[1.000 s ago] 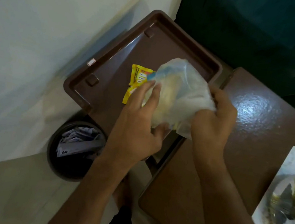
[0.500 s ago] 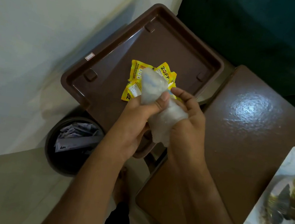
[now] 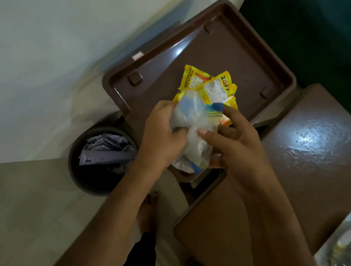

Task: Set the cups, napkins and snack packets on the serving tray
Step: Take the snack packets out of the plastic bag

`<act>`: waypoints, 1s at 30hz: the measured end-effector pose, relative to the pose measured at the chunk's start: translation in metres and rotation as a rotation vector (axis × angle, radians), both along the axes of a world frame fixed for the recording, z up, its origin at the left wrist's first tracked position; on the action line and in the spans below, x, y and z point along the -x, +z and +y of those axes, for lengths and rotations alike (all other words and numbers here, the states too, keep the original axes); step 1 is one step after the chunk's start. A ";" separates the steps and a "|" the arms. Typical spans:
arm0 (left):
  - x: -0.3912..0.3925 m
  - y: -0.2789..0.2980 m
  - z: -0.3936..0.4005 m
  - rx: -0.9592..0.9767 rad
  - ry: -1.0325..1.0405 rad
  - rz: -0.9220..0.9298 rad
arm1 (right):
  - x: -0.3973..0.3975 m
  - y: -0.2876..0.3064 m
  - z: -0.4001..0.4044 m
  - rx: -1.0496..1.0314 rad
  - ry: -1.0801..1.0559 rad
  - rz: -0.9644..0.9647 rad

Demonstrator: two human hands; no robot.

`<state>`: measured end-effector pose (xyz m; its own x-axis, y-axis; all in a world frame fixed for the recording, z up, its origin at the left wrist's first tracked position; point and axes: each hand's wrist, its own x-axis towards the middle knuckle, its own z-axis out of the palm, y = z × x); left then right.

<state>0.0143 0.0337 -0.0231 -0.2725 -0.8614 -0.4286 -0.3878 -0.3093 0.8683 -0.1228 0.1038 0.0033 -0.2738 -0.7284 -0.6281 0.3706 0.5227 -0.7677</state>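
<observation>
A brown serving tray [image 3: 202, 47] sits at the top centre, next to a white wall. Several yellow snack packets [image 3: 207, 84] lie on its floor. Above the tray's near edge, both my hands hold a crumpled clear plastic bag [image 3: 194, 133] with blue and yellow print. My left hand [image 3: 160, 137] grips the bag's left side. My right hand [image 3: 233, 144] pinches its right side, thumb on the front. The bag hides the near ends of the packets. No cups or napkins are visible.
A dark round bin [image 3: 100, 159] full of paper stands on the floor below the tray. A glossy brown table [image 3: 313, 154] lies to the right. On its right edge rests a white plate [image 3: 349, 253] of food. My bare foot [image 3: 149, 213] shows below.
The bag was full and spread wide a second ago; more yellow packets now lie on the tray, and the bag is crumpled and bunched between both hands.
</observation>
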 end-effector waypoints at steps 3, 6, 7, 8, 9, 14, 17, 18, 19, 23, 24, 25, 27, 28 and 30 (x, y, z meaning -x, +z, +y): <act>-0.016 0.001 0.004 -0.010 -0.018 0.027 | -0.014 -0.004 -0.011 0.011 -0.019 0.071; -0.042 0.003 0.004 -0.225 0.120 0.321 | -0.033 -0.010 -0.020 0.047 -0.073 0.182; -0.052 0.006 0.004 -0.238 0.133 0.371 | -0.042 -0.012 -0.022 0.049 -0.086 0.225; -0.063 0.006 0.005 -0.227 0.145 0.394 | -0.053 -0.015 -0.025 0.049 -0.088 0.261; -0.074 0.005 0.005 -0.194 0.168 0.390 | -0.063 -0.017 -0.027 0.055 -0.081 0.293; -0.122 -0.012 0.004 -0.004 0.424 0.108 | -0.114 -0.020 -0.034 0.162 0.094 0.163; -0.153 -0.022 0.004 0.011 0.528 0.060 | -0.132 -0.022 -0.033 0.260 0.319 0.195; -0.161 -0.024 0.006 0.017 0.535 0.055 | -0.138 -0.028 -0.035 0.267 0.411 0.282; -0.168 -0.026 0.008 0.033 0.536 0.054 | -0.144 -0.035 -0.038 0.258 0.498 0.380; -0.188 -0.037 0.015 0.152 0.439 -0.082 | -0.175 -0.055 -0.044 0.297 0.675 0.524; -0.193 -0.039 0.015 0.155 0.422 -0.062 | -0.180 -0.058 -0.043 0.327 0.672 0.510; -0.200 -0.043 0.016 0.159 0.397 -0.026 | -0.185 -0.060 -0.041 0.353 0.670 0.510; -0.211 -0.053 0.020 0.149 0.373 0.062 | -0.193 -0.063 -0.039 0.376 0.675 0.542; -0.216 -0.055 0.021 0.147 0.361 0.084 | -0.196 -0.065 -0.037 0.357 0.676 0.550; -0.220 -0.055 0.022 0.153 0.328 0.013 | -0.201 -0.066 -0.035 0.306 0.671 0.537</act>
<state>0.2346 0.0552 -0.0781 0.0248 -0.9578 -0.2865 -0.2778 -0.2819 0.9184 0.0786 0.0683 -0.0631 0.0674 -0.9541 -0.2917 -0.3851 0.2449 -0.8898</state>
